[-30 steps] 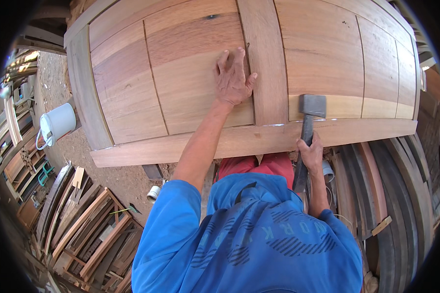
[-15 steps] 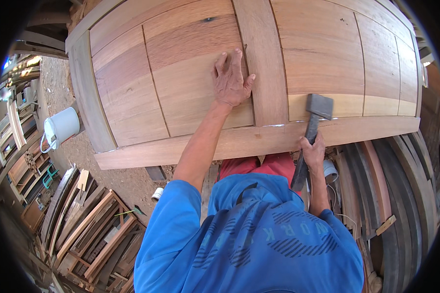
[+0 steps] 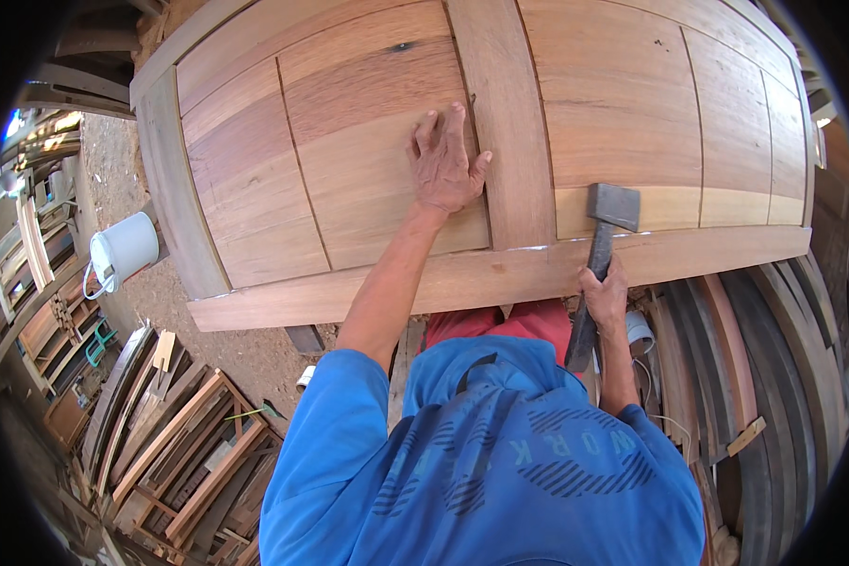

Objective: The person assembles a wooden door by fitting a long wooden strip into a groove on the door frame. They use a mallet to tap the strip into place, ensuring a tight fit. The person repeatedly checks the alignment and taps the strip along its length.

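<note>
A large framed wooden panel [image 3: 368, 160], with grooved boards and a wide middle rail [image 3: 506, 123], lies flat in front of me. My left hand [image 3: 448, 170] rests on its boards just left of that rail, fingers spread and holding nothing. In my right hand [image 3: 605, 291] is a dark mallet [image 3: 616, 208], gripped partway along its handle. The block-shaped head is over the lower right boards, near the panel's front rail [image 3: 387, 294]. Whether the head touches the wood I cannot tell. The handle's lower end points back toward my body.
A white bucket [image 3: 123, 247] hangs or stands by the panel's left side. Stacked wood offcuts [image 3: 193, 453] lie at the lower left. Long curved planks [image 3: 774, 377] lean close on the right, beside a small pale container [image 3: 639, 332].
Almost nothing differs. The whole scene sits slightly lower in view, and both hands and the mallet keep nearly the same places on the panel.
</note>
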A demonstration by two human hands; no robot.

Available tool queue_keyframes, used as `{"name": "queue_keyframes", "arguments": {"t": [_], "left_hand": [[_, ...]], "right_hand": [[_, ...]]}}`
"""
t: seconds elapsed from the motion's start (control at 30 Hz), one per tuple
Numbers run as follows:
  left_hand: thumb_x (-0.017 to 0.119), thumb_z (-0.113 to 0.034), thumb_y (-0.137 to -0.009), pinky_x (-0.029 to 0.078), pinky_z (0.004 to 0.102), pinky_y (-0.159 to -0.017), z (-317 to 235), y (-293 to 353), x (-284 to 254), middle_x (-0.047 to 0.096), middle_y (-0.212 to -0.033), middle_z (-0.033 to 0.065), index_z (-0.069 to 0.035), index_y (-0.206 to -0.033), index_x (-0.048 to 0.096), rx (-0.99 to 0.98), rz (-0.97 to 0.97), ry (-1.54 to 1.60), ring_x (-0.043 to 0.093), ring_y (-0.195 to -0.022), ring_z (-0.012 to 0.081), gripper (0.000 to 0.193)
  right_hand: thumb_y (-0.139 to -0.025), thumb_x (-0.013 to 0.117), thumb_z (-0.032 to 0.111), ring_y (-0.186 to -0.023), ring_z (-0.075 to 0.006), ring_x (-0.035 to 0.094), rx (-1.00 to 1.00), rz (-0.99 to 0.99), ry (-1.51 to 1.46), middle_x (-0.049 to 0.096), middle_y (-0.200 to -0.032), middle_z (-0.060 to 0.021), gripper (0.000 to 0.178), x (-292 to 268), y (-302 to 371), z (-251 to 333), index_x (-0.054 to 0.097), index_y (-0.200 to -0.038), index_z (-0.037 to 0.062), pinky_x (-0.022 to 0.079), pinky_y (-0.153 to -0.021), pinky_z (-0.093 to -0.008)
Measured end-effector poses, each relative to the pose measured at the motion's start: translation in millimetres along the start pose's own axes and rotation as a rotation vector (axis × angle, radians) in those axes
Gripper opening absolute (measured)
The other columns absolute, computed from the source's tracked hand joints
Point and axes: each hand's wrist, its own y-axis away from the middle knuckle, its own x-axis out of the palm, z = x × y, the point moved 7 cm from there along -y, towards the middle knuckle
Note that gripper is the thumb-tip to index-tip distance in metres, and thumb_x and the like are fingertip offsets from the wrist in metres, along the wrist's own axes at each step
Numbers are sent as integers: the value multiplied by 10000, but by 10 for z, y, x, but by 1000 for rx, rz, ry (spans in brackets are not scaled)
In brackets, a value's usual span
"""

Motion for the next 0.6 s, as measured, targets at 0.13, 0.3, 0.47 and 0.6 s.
{"name": "queue_keyframes", "arguments": {"t": [0.13,0.3,0.47,0.6], "left_hand": [[607,-434,-891,190,541,-1098,-14,-5,1,513,-1381,163,-20,-1516,237,11,-10,0,283,-1357,376,836],[629,-409,-870,205,534,-1098,-15,-20,25,476,-1411,164,-19,-1508,261,2,-1,-22,310,-1338,379,833],[652,-381,-847,223,534,-1090,-56,-12,0,448,-1429,159,-24,-1493,281,22,-18,-40,327,-1316,365,826],[628,-445,-883,211,521,-1085,-45,-3,54,434,-1445,140,-28,-1498,255,27,8,-103,305,-1324,350,831]], "right_hand": [[-749,682,193,-659,-232,619,-73,46,180,590,-708,-122,327,108,-2,-139,545,-943,-32,496,-628,-400],[-744,694,189,-687,-224,612,-9,136,62,602,-749,-138,349,161,91,-56,566,-968,-46,488,-639,-381],[-768,692,165,-594,-164,582,13,55,-127,592,-662,-74,279,-156,36,-87,560,-924,-26,471,-562,-327],[-785,689,162,-551,-157,567,-75,-37,-98,582,-636,-59,256,-357,-69,-246,546,-898,-17,458,-506,-315]]}}
